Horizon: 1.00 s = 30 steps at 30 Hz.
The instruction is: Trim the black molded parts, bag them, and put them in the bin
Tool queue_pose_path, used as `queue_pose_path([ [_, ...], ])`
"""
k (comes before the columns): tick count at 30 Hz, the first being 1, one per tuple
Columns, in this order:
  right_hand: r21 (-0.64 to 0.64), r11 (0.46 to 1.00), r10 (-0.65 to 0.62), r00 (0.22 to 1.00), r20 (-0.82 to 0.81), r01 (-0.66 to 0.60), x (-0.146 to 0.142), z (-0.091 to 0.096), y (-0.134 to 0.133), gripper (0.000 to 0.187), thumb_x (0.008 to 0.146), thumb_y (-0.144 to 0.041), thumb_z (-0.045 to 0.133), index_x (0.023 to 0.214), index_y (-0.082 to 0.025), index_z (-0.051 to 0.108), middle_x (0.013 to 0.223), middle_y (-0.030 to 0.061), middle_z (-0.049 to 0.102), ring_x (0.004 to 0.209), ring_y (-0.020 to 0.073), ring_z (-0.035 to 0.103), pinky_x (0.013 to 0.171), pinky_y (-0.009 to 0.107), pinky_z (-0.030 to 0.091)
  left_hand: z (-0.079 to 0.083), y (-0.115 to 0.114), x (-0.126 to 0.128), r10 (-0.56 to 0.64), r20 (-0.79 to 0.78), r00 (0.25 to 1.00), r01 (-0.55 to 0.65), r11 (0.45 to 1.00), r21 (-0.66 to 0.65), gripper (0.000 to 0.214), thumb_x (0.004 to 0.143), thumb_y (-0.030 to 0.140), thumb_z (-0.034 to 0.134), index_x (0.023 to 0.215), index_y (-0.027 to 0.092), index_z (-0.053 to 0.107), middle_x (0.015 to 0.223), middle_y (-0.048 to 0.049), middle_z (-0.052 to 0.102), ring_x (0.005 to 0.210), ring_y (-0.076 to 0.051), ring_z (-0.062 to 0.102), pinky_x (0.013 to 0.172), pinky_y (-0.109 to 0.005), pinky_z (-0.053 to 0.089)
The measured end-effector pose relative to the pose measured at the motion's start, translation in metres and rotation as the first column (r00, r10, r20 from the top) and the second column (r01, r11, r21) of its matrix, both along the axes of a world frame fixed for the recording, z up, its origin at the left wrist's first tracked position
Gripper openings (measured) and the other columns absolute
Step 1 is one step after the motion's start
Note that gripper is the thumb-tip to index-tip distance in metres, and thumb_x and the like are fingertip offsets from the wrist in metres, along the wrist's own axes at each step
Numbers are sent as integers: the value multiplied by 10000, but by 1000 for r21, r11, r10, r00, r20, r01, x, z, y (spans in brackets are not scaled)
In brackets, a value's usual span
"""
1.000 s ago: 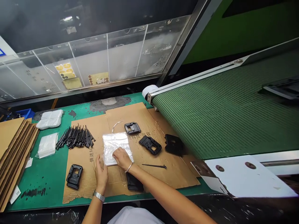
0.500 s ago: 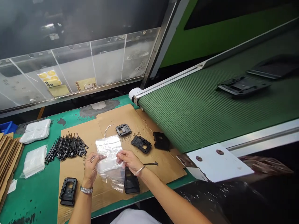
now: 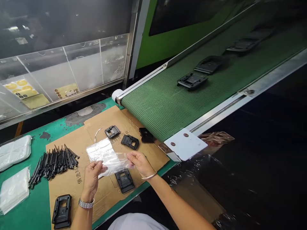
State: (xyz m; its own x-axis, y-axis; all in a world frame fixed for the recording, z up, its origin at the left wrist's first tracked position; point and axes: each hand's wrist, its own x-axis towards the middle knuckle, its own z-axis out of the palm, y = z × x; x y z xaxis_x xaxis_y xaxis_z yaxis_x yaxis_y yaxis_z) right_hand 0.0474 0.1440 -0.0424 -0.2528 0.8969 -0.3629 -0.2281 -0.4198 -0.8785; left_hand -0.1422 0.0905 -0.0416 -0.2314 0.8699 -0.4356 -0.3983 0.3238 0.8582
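Observation:
A clear plastic bag (image 3: pixel 115 163) is stretched between my hands above the cardboard sheet (image 3: pixel 100 195). My left hand (image 3: pixel 92 175) pinches its left edge, and my right hand (image 3: pixel 141 163) grips the opposite side between thumb and fingers. Just below the bag lies a black plastic frame part (image 3: pixel 124 181). Beyond my hands are a black part with a square opening (image 3: pixel 112 131), a similar black part (image 3: pixel 130 141) and another black part (image 3: pixel 146 135) by the belt's end. Near my left wrist sits one more black part (image 3: pixel 61 211).
A pile of thin black rods (image 3: pixel 54 163) lies left of my hands. Two stacks of clear bags, one nearer (image 3: pixel 14 188) and one farther (image 3: pixel 15 152), rest on the green table (image 3: pixel 38 207). At right, a green conveyor belt (image 3: pixel 153 111) slopes down, carrying several black parts (image 3: pixel 192 80).
My hands have moved apart, pulling the bag wider, and the black part beneath shows more fully. The view has swung right, revealing more black parts on the belt.

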Motion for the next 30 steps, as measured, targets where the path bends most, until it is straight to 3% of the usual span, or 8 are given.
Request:
queue_pose_path([
  [5,99,992,75,995,69,-82,23,3,-20,452,625,-586,609,532,-162,485,377,-65,409,373,61,358,421,216,307,10,-16,21,29,-136,990,-17,996,88,273,656,393,647,731,132,617,474,58,479,408,-43,398,419,-167,308],
  [8,185,971,139,988,68,-149,42,11,-26,445,669,-582,577,782,-151,580,669,23,608,632,125,551,638,266,423,15,-31,31,-5,-272,962,38,992,117,286,695,415,601,757,135,612,457,76,389,384,-34,277,366,-172,198],
  [11,250,935,238,967,87,-253,56,21,-29,581,667,-611,555,1017,-148,542,939,85,611,875,171,555,793,304,405,23,-44,41,-132,-364,922,179,979,100,306,708,437,572,737,134,608,465,72,368,392,-43,264,365,-182,192],
  [17,144,681,716,694,76,-718,64,17,-46,449,635,-560,603,690,-116,575,568,-7,570,519,86,490,529,221,375,41,-60,59,-297,-529,795,395,915,80,306,688,435,578,663,135,631,481,32,447,458,-80,375,432,-201,306],
  [22,127,804,571,814,103,-580,70,8,-65,439,576,-534,659,564,-145,456,446,-86,401,421,32,307,414,173,214,32,-70,65,-323,-606,727,444,894,56,302,717,418,552,715,135,657,490,16,489,454,-92,406,437,-214,338],
  [24,153,818,540,832,129,-555,73,10,-70,442,603,-538,636,549,-154,424,444,-93,354,426,32,269,411,176,187,26,-72,67,-268,-679,684,415,908,60,306,742,408,525,814,141,657,530,5,519,475,-105,436,456,-226,367],
  [27,209,828,493,853,172,-520,76,15,-75,408,664,-527,582,572,-155,441,466,-74,388,448,49,314,431,181,230,22,-76,74,88,-851,517,208,952,225,286,756,364,521,944,166,611,732,-41,576,656,-152,512,595,-274,424],
  [30,270,828,433,867,246,-490,77,17,-78,358,695,-485,562,598,-149,483,511,-48,437,489,70,374,464,192,280,22,-81,86,290,-858,424,124,920,372,179,770,327,511,813,174,593,758,-45,563,726,-166,516,663,-295,425],
])
